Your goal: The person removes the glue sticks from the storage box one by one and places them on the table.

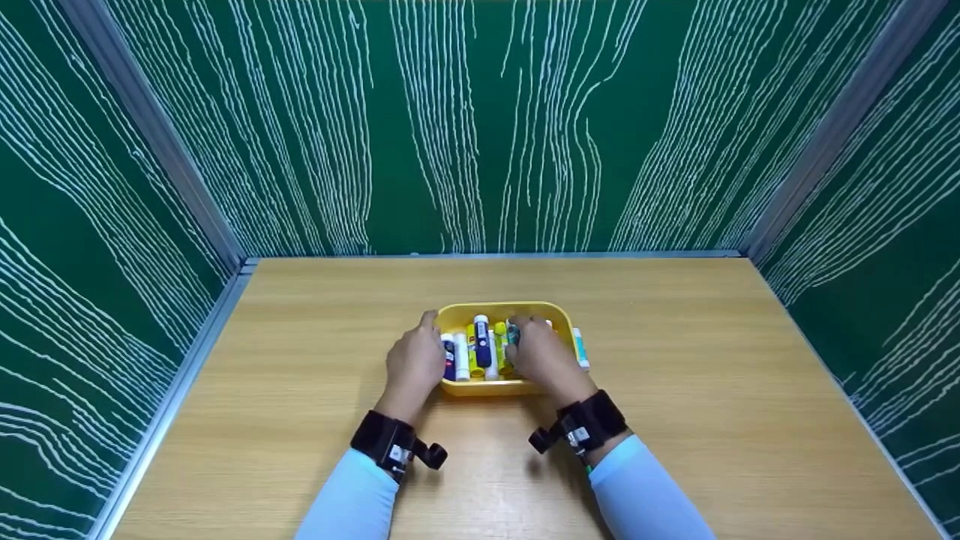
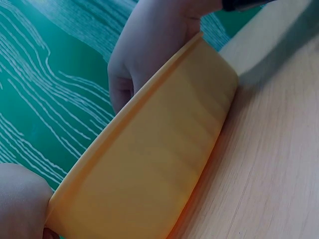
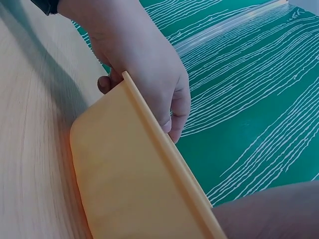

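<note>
A yellow plastic basket [image 1: 491,388] on the table holds several glue sticks with white, yellow and dark blue bodies. One dark blue and white glue stick [image 1: 481,341] lies on top of the others. My left hand [image 1: 416,360] grips the basket's left end, thumb outside the wall and fingers over the rim, as the right wrist view shows. Inside the right half is my right hand [image 1: 544,352], its thumb and forefinger around a dark green glue stick [image 1: 513,334]. Its other fingers are hidden. Close outside the basket's right wall is a teal and white glue stick [image 1: 581,349].
The wooden table [image 1: 300,360] extends around the basket on all sides. Green panels [image 1: 495,150] with white wavy lines enclose it at the back and both sides, with grey metal rails [image 1: 495,256] along the edges.
</note>
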Available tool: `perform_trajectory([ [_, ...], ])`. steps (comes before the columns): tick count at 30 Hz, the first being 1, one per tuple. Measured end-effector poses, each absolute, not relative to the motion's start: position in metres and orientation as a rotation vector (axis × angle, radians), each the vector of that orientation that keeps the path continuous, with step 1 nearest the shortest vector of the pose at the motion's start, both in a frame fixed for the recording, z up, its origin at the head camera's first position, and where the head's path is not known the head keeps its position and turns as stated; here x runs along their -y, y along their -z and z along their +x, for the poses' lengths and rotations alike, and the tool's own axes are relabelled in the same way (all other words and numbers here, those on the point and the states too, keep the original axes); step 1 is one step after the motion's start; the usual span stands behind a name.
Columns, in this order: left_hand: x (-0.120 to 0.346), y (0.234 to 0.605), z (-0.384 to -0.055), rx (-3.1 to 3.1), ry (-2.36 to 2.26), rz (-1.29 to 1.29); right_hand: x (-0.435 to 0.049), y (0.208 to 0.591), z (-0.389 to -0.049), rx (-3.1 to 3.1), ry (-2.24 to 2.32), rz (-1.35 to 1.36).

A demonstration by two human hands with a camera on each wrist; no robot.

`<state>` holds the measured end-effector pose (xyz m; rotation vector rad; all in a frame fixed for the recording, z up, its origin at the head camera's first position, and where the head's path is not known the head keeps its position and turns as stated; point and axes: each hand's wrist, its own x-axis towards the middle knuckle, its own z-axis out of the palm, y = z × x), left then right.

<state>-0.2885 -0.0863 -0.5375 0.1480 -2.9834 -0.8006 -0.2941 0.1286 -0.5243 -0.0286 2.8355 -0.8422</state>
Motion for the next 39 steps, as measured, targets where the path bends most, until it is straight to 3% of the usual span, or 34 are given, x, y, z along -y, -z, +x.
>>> perform_trajectory([
  [9,0.0856,0.5376,-0.288,2.973,0.788,0.14,-0.1277,0.5218,-0.2917,-2.796,0.822,-0.009],
  [17,0.0869,0.538,-0.2861,2.939,0.785,0.117,-0.129,0.5211,-0.2872,-2.846,0.765,-0.15],
  [39,0.0852,0.5361,-0.2861,2.958,0.813,0.154,-0.1281,0.5174,-0.2882,-2.778,0.903,-0.061],
])
